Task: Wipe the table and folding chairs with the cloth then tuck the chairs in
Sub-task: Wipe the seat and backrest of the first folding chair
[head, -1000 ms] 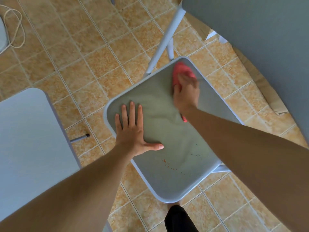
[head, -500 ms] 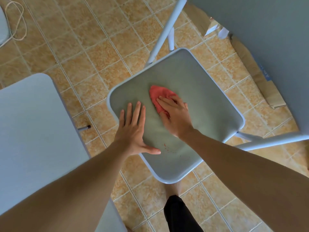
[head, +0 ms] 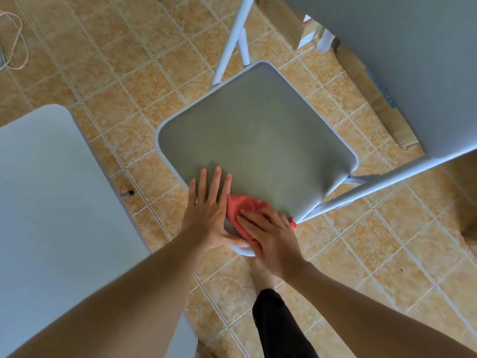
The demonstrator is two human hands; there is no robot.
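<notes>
**Cloth at the seat's near corner**

Tiled floor (head: 129, 81) under a grey chair seat (head: 255, 140). Left hand (head: 209, 215) lies flat and released at the seat's near edge; right hand (head: 271, 236), fingers extended, presses the red cloth (head: 242, 205) onto the near corner.

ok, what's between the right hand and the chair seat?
Head view: the red cloth, bunched at the near corner of the chair seat. The right hand presses flat on it; the left hand lies directly on the seat alongside.
</notes>
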